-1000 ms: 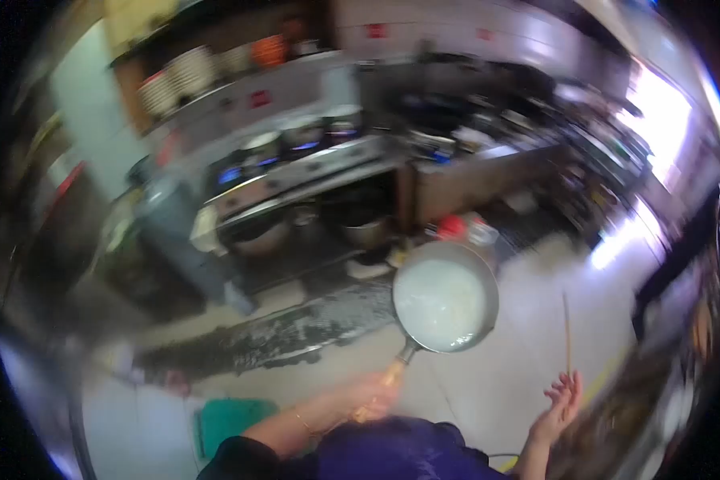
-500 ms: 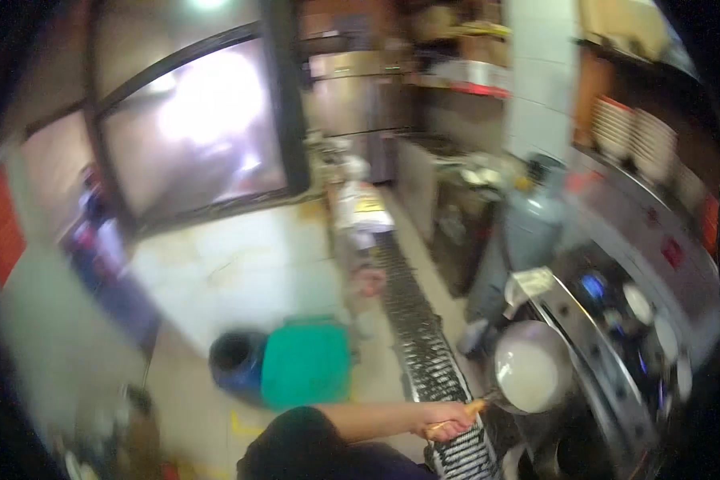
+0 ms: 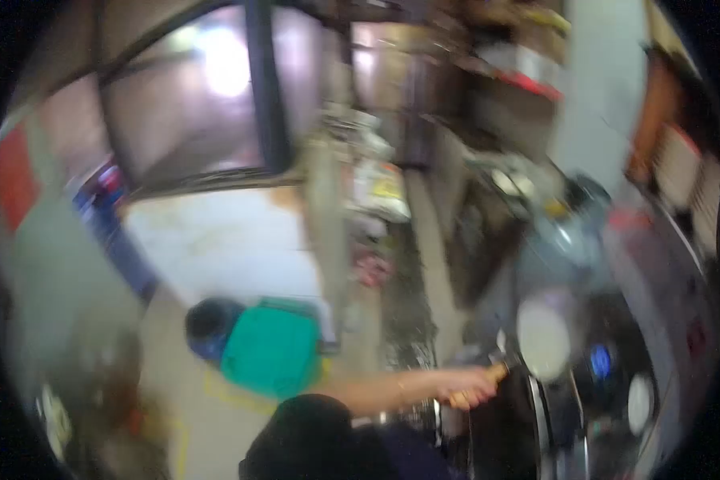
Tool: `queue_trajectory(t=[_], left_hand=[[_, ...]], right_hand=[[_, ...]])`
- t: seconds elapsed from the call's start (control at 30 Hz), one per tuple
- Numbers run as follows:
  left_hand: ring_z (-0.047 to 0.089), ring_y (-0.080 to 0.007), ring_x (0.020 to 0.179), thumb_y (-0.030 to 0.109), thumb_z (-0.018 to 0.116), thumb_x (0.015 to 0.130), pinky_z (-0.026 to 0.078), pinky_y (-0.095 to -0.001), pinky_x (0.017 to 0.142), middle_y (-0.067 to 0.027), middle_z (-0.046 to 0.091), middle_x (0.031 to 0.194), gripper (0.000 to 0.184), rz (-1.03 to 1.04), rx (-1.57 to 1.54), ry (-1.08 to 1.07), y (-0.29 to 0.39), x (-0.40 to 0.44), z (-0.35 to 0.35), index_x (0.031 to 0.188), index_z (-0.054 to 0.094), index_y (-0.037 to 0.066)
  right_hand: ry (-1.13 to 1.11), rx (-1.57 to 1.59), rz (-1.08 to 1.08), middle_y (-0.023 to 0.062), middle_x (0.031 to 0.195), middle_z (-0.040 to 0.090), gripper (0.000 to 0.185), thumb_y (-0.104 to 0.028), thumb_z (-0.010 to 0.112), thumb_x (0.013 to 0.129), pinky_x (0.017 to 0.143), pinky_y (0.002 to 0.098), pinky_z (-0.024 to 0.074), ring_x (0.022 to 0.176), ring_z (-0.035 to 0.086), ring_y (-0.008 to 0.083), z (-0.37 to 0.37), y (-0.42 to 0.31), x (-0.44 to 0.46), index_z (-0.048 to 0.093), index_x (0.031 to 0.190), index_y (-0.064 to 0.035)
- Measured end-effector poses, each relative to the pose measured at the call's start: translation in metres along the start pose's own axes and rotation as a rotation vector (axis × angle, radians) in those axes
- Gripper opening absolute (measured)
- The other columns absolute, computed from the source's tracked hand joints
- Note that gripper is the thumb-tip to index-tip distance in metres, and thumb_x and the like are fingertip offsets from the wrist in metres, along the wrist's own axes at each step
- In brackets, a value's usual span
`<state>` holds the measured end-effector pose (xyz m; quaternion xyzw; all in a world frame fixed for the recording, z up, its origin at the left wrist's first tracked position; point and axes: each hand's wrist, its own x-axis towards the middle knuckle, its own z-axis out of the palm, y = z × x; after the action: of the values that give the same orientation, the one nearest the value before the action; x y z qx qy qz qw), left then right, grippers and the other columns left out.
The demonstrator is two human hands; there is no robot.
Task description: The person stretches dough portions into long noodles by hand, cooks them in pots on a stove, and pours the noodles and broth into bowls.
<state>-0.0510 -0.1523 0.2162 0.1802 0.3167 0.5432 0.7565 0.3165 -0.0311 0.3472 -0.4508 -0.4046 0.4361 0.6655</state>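
My left hand is wrapped round the wooden handle of a pan with a whitish liquid in it. The pan is over the near left end of the stove, beside a blue flame; blur hides whether it touches the stove. A round white item is farther right on the stove. My right hand is outside the frame.
A teal lidded bin and a dark bin stand on the floor at left. Behind the stove is a grey gas cylinder. A floor drain runs up the middle. Stacked dishes are at upper right.
The view has swung left from the floor and stove. My left hand has carried the pan from over the floor to over the stove. My right hand, seen earlier with a thin stick, has left view.
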Motion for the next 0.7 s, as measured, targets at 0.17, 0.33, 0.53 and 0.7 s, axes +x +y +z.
queue_trajectory(t=[0.17,0.33,0.53,0.7], left_hand=[[0.032,-0.0009,0.037,0.010,0.050,0.093,0.027,-0.0156,0.028,0.0071,0.036,0.053,0.008,-0.193,-0.132,0.152,0.049,0.038,0.018,0.097,0.044,0.011],[0.032,-0.0028,0.038,0.007,0.053,0.089,0.029,-0.0191,0.029,0.0038,0.036,0.056,0.010,-0.239,-0.213,-0.036,0.068,0.133,-0.013,0.095,0.046,0.011],[0.033,-0.0036,0.040,0.008,0.054,0.088,0.028,-0.0192,0.029,0.0014,0.039,0.060,0.012,-0.323,-0.262,-0.099,0.080,0.231,0.000,0.098,0.048,0.010],[0.033,-0.0036,0.038,0.008,0.054,0.087,0.028,-0.0192,0.028,0.0028,0.040,0.059,0.012,-0.375,-0.247,-0.080,0.078,0.285,0.017,0.097,0.049,0.011]], right_hand=[[-0.170,0.249,-0.503,0.0114,0.102,0.053,0.041,-0.024,0.051,0.091,0.073,0.0298,0.0434,0.088,0.051,0.0167,-0.018,0.020,0.024,0.043,0.123,-0.0009],[0.141,-0.003,-0.617,0.0121,0.098,0.051,0.030,-0.021,0.054,0.090,0.068,0.0310,0.0463,0.086,0.051,0.0186,-0.028,0.027,0.034,0.048,0.111,-0.0004],[0.264,-0.222,-0.585,0.0117,0.099,0.048,0.034,-0.028,0.055,0.090,0.069,0.0294,0.0458,0.084,0.051,0.0179,-0.033,0.023,0.045,0.047,0.108,-0.0001],[0.296,-0.514,-0.697,0.0122,0.091,0.053,0.034,-0.032,0.056,0.090,0.076,0.0348,0.0447,0.083,0.053,0.0204,-0.039,0.022,0.051,0.049,0.103,-0.0010]])
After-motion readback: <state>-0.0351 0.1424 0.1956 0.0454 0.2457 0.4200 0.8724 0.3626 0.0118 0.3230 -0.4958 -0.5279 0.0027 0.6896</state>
